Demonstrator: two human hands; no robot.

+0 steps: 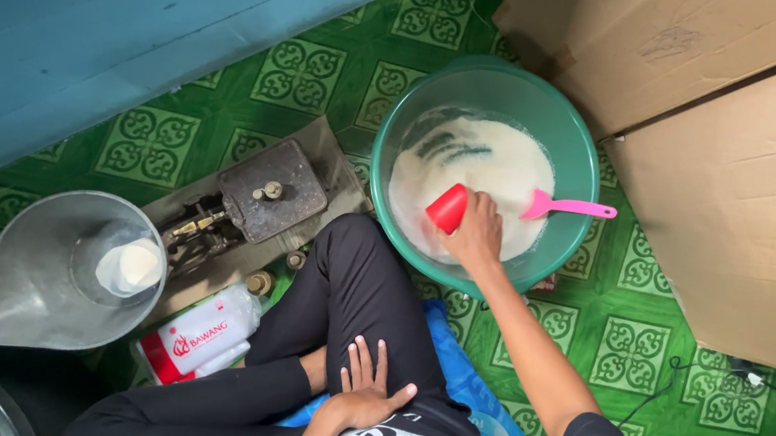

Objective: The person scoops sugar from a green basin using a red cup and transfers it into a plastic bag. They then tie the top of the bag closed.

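Right hand (477,232) is gripping a red cup (447,207), tilting it into white grains (495,167) inside the green basin (582,141) for scooping; a pink spatula (565,206) is lying alongside. Left hand (364,389) is resting open on the thigh.

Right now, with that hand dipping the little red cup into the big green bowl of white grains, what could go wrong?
1. The right hand holds the small red plastic cup tilted over the white grains; lifted carelessly, grains might spill onto the green patterned floor.
2. The pink plastic spatula lies loose in the round green plastic bowl beside that hand, so it might get bumped.
3. The left hand rests on the leg, so nothing steadies the bowl.
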